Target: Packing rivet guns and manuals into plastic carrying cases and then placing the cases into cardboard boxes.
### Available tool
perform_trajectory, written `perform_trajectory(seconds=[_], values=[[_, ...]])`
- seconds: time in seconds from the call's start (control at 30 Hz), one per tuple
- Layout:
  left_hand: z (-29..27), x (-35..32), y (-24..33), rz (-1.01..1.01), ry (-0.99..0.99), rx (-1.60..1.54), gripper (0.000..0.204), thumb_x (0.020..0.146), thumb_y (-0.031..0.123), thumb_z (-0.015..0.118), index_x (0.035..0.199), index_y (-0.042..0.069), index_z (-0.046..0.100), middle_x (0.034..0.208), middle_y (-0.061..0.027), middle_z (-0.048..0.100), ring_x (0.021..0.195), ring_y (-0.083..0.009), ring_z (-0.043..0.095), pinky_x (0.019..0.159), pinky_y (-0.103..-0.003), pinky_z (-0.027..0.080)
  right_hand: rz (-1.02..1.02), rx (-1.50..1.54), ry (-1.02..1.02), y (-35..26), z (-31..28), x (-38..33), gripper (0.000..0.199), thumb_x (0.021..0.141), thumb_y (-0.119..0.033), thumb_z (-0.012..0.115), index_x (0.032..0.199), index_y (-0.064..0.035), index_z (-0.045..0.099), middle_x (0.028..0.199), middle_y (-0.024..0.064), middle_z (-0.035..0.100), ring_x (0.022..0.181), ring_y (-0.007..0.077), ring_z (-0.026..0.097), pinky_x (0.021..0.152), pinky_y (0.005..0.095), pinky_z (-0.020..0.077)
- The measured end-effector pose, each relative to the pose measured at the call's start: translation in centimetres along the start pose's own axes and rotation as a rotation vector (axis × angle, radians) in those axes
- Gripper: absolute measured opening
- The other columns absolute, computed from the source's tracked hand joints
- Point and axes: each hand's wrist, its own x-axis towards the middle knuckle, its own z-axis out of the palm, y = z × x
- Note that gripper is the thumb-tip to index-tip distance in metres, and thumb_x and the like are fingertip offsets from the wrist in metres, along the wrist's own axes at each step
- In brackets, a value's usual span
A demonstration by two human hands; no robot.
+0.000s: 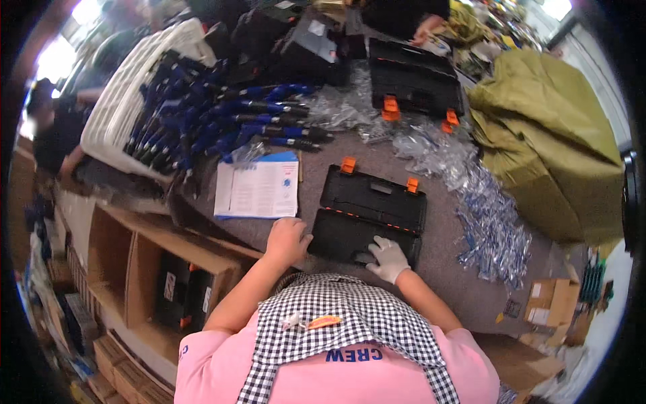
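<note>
I see the black box (360,232) open and flat on the worktop (441,276), between and just ahead of the two hands. The right hand (389,259) has a pale glove. Its fingers are a bit spread and rest on the box's near half, I think to keep it from sliding. The left hand (288,241) is bare, with bent fingers, right by the box's left edge. I can't tell if it grips the edge or only sits beside it.

The papers (262,192) lie just past the left hand, likely so they are quick to grab. The blue tools (269,111) are heaped farther past that hand, by a white basket (111,104), perhaps to be in easy reach. The shiny packets (494,236) are piled to the right of the right hand, maybe to leave room for the box.

The box looks like hard, dull plastic, with smooth orange clips (348,164) on its far edge. The papers are thin and flat. The packets look crinkly. Far ahead of the right hand, a big greenish sack (538,128) sags in soft folds.
</note>
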Motion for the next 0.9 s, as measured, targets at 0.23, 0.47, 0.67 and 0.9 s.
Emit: perform_trajectory(seconds=[0.23, 0.47, 0.67, 0.9], values=[[4.1, 17.2, -8.4, -0.031, 0.067, 0.418, 0.032, 0.076, 0.021, 0.069, 0.100, 0.001, 0.060, 0.098, -0.0172, 0.064, 0.096, -0.0368, 0.059, 0.085, -0.048, 0.048, 0.137, 0.098, 0.095, 0.2, 4.1, -2.0, 0.052, 0.079, -0.036, 0.069, 0.120, -0.0058, 0.060, 0.134, 0.0141, 0.052, 0.130, 0.0331, 0.041, 0.108, 0.0463, 0.0333], [5.7, 27.0, -12.7, 0.237, -0.335, 0.793, 0.028, 0.070, 0.023, 0.072, 0.093, 0.009, 0.068, 0.104, -0.0081, 0.060, 0.106, -0.0275, 0.056, 0.087, -0.042, 0.049, 0.143, 0.257, 0.165, 0.0, 2.7, -1.9, 0.042, 0.073, -0.028, 0.074, 0.107, -0.0056, 0.064, 0.122, 0.0146, 0.058, 0.121, 0.0343, 0.049, 0.101, 0.0457, 0.0401], [2.2, 26.3, -12.2, 0.132, -0.103, 0.530, 0.068, 0.062, 0.037, 0.079, 0.117, 0.004, 0.054, 0.117, -0.0124, 0.053, 0.116, -0.0319, 0.048, 0.094, -0.045, 0.044, 0.170, 0.305, 0.205, 1.1, 1.9, -1.4, 0.032, 0.076, -0.027, 0.071, 0.099, -0.0051, 0.068, 0.111, 0.0126, 0.064, 0.110, 0.0329, 0.056, 0.096, 0.0436, 0.0429], [3.4, 27.8, -9.2, -0.028, -0.403, 0.706, 0.069, 0.066, 0.038, 0.078, 0.121, 0.006, 0.054, 0.127, -0.0115, 0.054, 0.126, -0.0286, 0.045, 0.103, -0.047, 0.039, 0.080, 0.281, 0.177, 0.8, 0.5, -1.5, 0.030, 0.077, -0.026, 0.069, 0.098, -0.0048, 0.067, 0.105, 0.0122, 0.065, 0.105, 0.0330, 0.058, 0.093, 0.0441, 0.0439]])
